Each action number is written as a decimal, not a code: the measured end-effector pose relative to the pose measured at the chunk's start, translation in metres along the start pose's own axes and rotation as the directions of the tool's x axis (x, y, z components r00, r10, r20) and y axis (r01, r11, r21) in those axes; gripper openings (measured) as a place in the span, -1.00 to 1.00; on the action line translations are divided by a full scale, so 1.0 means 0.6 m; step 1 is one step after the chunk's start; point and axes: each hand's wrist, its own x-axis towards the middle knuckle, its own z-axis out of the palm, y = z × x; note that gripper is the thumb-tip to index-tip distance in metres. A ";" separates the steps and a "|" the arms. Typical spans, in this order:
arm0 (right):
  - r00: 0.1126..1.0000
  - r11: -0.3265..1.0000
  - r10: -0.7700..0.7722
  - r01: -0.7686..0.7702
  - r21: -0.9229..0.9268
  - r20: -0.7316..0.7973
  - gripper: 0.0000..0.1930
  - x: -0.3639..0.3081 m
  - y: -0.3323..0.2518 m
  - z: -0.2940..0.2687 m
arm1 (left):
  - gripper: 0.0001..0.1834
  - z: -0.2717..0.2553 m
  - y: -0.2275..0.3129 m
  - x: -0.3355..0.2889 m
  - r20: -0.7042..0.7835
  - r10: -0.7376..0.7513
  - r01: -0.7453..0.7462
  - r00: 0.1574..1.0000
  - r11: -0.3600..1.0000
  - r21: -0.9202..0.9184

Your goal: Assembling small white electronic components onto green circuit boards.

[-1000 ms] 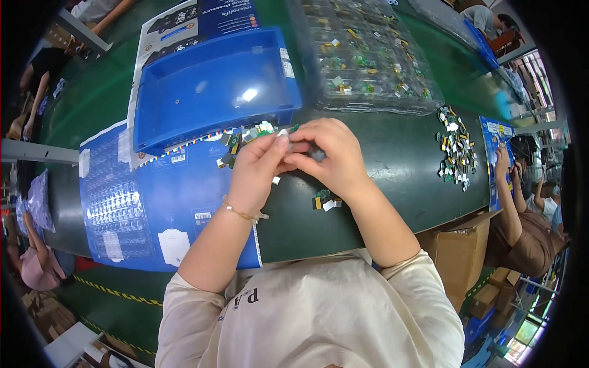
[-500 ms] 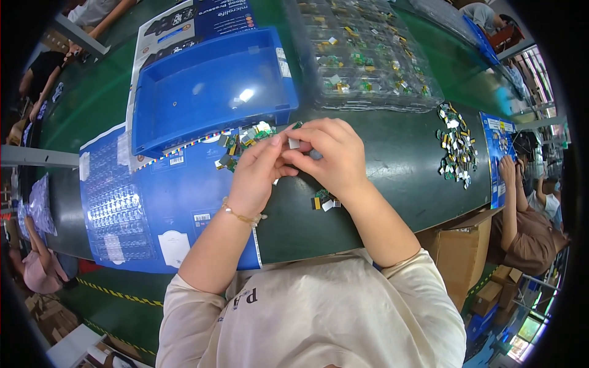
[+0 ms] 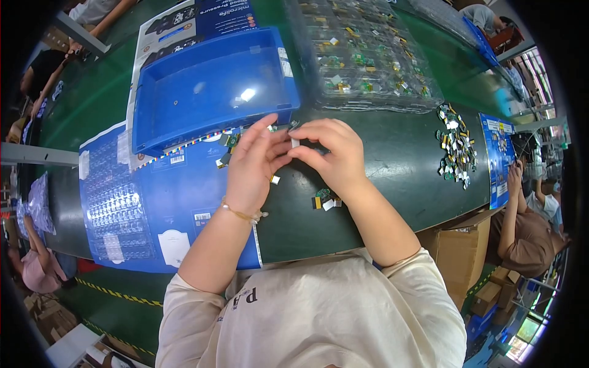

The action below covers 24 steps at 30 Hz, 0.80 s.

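Observation:
Between the thumb and fingers of my right hand point(image 3: 338, 154) is a small circuit board point(image 3: 295, 142), with a white face and a dark green end showing. Close beside it is my left hand point(image 3: 248, 165), palm turned inward, thumb raised and fingers apart; whether its fingertips touch the board I cannot tell. Partly hidden behind my left hand lies a heap of similar green, white and gold boards point(image 3: 228, 141). One loose white piece point(image 3: 275, 180) lies by that hand's edge, and a small cluster of boards point(image 3: 327, 201) sits below my right hand.
A blue plastic bin point(image 3: 138, 116) stands beyond my left hand on a blue printed sheet point(image 3: 178, 199). Stacked clear trays point(image 3: 374, 98) holding boards are at the far middle. Another board pile point(image 3: 457, 150) lies right, near a co-worker's hands point(image 3: 515, 178). A cardboard box point(image 3: 457, 254) stands below the table edge.
My left hand has let go of the board and its fingers have spread, the thumb lifting away. My right hand keeps its pinch. The co-worker's hands at right have shifted slightly.

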 end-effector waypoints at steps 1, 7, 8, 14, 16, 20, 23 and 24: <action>1.000 1.000 -0.001 0.001 0.001 0.001 -0.70 -0.001 -0.001 0.000 | -0.59 0.000 0.003 0.000 -0.001 0.001 -0.001 1.000 1.000 0.000; 0.997 0.998 -0.003 -0.002 -0.062 -0.074 -0.70 0.001 0.003 -0.006 | -0.59 0.010 0.001 -0.004 -0.052 0.026 -0.025 0.998 0.999 0.025; 0.995 0.996 -0.030 0.022 -0.090 -0.091 -0.70 0.003 0.002 -0.007 | -0.63 0.006 -0.006 -0.003 -0.064 0.125 -0.109 0.990 0.971 0.214; 0.986 0.984 -0.122 0.104 -0.145 -0.118 -0.72 0.005 0.004 -0.009 | -0.83 -0.015 -0.007 -0.001 -0.014 0.007 -0.004 1.000 0.974 0.225; 0.984 0.983 -0.136 0.120 -0.139 -0.111 -0.73 0.004 0.005 -0.006 | -0.86 -0.003 -0.007 -0.005 0.044 -0.005 -0.006 0.999 0.968 0.251; 0.983 0.980 -0.166 0.156 -0.122 -0.077 -0.76 0.003 0.000 -0.004 | -0.83 -0.004 -0.004 -0.004 0.052 -0.034 0.023 0.998 0.979 0.201; 0.983 0.981 -0.171 0.164 -0.099 -0.063 -0.76 0.001 0.000 -0.002 | -0.83 -0.011 -0.001 0.001 0.081 -0.063 0.048 0.995 0.983 0.179; 0.984 0.982 -0.168 0.162 -0.094 -0.058 -0.76 0.000 0.001 -0.002 | -0.83 -0.011 -0.001 0.002 0.084 -0.070 0.055 0.994 0.984 0.168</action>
